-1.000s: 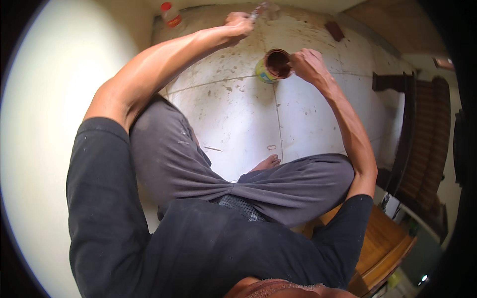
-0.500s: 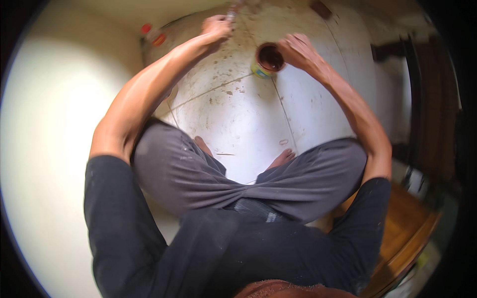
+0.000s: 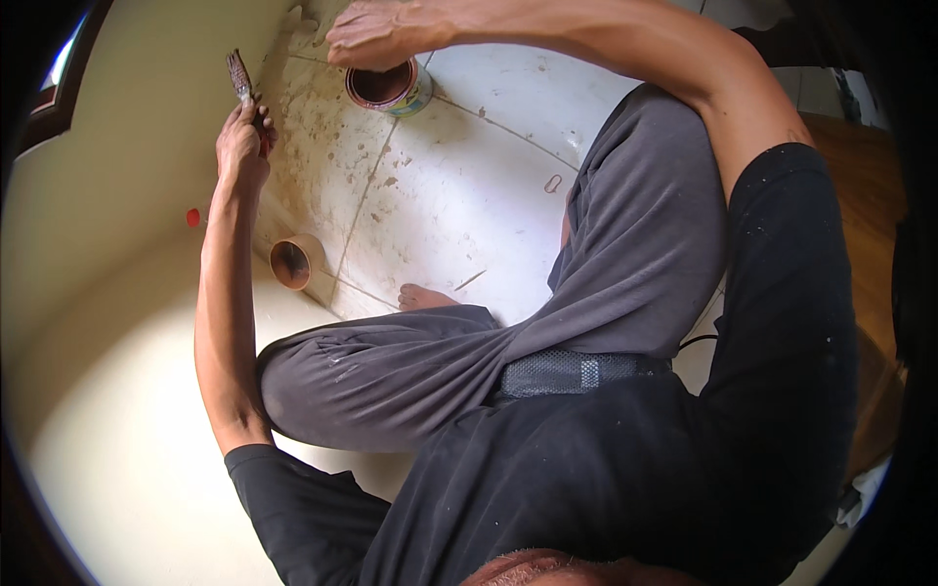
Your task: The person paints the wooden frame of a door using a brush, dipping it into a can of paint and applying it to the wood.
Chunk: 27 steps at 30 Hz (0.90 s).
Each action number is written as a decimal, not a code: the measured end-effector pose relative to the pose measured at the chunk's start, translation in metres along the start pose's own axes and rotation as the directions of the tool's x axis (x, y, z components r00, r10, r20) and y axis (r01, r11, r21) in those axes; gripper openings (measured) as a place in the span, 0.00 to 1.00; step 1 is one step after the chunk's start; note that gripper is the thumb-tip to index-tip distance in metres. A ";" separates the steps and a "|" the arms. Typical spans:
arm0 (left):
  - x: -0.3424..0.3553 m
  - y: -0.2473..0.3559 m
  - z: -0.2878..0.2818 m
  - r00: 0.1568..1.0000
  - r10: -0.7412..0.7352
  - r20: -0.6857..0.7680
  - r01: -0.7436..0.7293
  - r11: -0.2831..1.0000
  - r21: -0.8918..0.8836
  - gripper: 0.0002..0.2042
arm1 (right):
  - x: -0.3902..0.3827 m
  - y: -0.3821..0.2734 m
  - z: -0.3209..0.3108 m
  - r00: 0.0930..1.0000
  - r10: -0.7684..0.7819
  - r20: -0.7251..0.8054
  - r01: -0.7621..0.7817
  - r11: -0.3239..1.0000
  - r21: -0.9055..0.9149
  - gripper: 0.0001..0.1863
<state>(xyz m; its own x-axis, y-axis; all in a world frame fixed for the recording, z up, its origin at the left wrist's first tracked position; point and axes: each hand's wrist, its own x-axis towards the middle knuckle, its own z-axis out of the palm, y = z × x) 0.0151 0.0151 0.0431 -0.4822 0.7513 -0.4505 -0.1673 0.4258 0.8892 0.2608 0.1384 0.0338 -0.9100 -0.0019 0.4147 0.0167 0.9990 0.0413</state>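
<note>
My left hand (image 3: pixel 240 146) grips a paintbrush (image 3: pixel 238 76) by its handle, its pale, stained bristles pointing up near the base of the cream wall (image 3: pixel 166 117). My right hand (image 3: pixel 376 34) is closed over the upper rim of an open paint can (image 3: pixel 412 98) with reddish-brown paint inside and a coloured label; what its fingers grip is hidden. The can stands on white floor tiles (image 3: pixel 489 195) marked with brown spots and smears.
A brown cylindrical container (image 3: pixel 307 252) sits by the wall, nearer my left knee. A red cap (image 3: pixel 192 217) shows behind my left forearm. Wooden furniture (image 3: pixel 865 195) is at my right. A dark-framed opening (image 3: pixel 68 93) is at upper left. My bare foot (image 3: pixel 425 298) rests on the tiles.
The view has swung round, so the can appears further left and higher. My left hand with the brush appears lower and further left; my right forearm now crosses the top of the view.
</note>
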 end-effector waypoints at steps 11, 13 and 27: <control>-0.002 -0.002 0.006 1.000 -0.008 0.030 0.008 1.000 0.017 0.13 | -0.006 0.002 0.009 0.998 -0.029 -0.047 0.027 0.999 -0.047 0.06; 0.000 -0.003 -0.003 1.000 -0.004 -0.003 0.004 1.000 0.019 0.13 | -0.001 -0.002 0.006 0.998 -0.063 -0.027 0.063 0.998 0.017 0.07; -0.008 -0.004 0.008 1.000 -0.005 -0.017 0.005 0.999 0.048 0.13 | -0.001 -0.015 -0.007 0.993 -0.033 0.117 0.013 0.987 0.160 0.06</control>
<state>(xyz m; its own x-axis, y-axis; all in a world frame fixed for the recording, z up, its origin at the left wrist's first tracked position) 0.0263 0.0117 0.0428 -0.4964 0.7405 -0.4531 -0.1287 0.4534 0.8820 0.2647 0.1232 0.0392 -0.9524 -0.0292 0.3035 -0.0620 0.9931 -0.0991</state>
